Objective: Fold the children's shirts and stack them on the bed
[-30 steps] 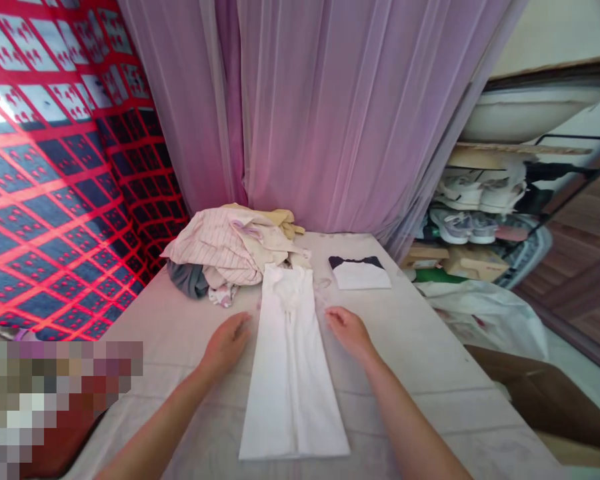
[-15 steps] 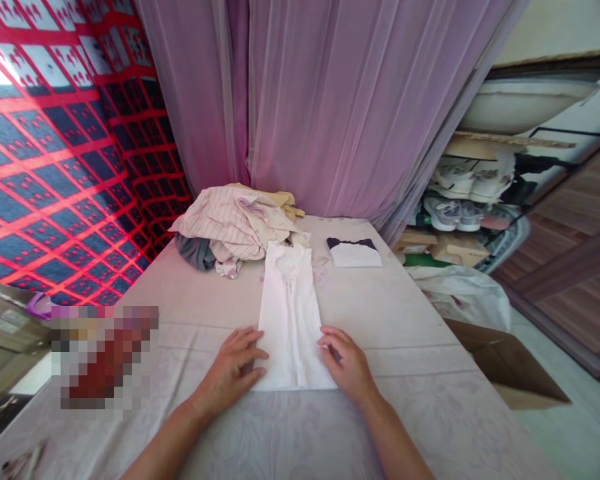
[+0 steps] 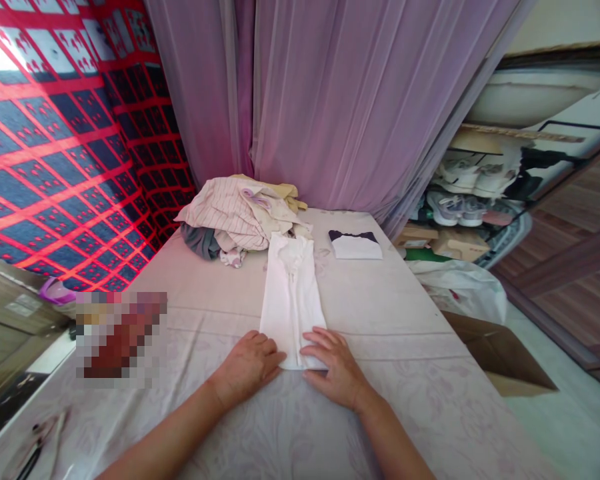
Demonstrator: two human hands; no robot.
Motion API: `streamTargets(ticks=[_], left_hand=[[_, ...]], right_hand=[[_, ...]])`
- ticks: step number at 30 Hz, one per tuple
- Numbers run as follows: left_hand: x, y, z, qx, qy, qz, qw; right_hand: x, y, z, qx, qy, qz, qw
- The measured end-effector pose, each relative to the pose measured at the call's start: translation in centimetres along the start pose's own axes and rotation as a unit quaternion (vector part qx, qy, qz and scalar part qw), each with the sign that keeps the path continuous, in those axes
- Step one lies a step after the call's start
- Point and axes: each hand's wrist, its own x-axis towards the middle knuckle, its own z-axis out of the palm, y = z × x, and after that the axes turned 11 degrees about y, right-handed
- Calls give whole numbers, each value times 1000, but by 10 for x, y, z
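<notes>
Patterned tablecloth (image 3: pixel 380 300), mid-frame to bottom; white garment (image 3: pixel 291 293), centre, lay lengthwise up the picture; left hand (image 3: pixel 250 365), loosely curled, and right hand (image 3: pixel 337 369), half open, equally touched its near corners; any grip unclear.

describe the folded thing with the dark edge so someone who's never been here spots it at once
Find the purple curtain, then the cloth-covered table before it. Near the table's far right corner lies a small, neatly folded white garment with a dark band along its far edge. That band marks it off from the longer, all-white garment and the rumpled clothes pile.
</notes>
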Motion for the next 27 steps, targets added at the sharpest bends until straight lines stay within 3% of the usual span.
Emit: streamTargets(ticks=[4, 9, 13, 17, 22, 27], left_hand=[[4, -1, 1, 59, -17, 13, 998], [7, -3, -3, 29, -16, -46, 998], [-2, -1, -5, -2, -13, -29, 999], [-15, -4, 2, -21, 25, -26, 999], [-16, -12, 2, -84, 75, -79, 991], [-9, -7, -28, -197, 62, -112, 972]], right_hand=[[-1, -9, 3, -46, 9, -3, 999], [0, -10, 11, -86, 59, -23, 994], [-1, 1, 11, -82, 98, -41, 991], [-2, 6, 7, -79, 107, -66, 989], [8, -3, -11, -88, 55, -30, 994], [10, -25, -48, -72, -75, 31, 994]])
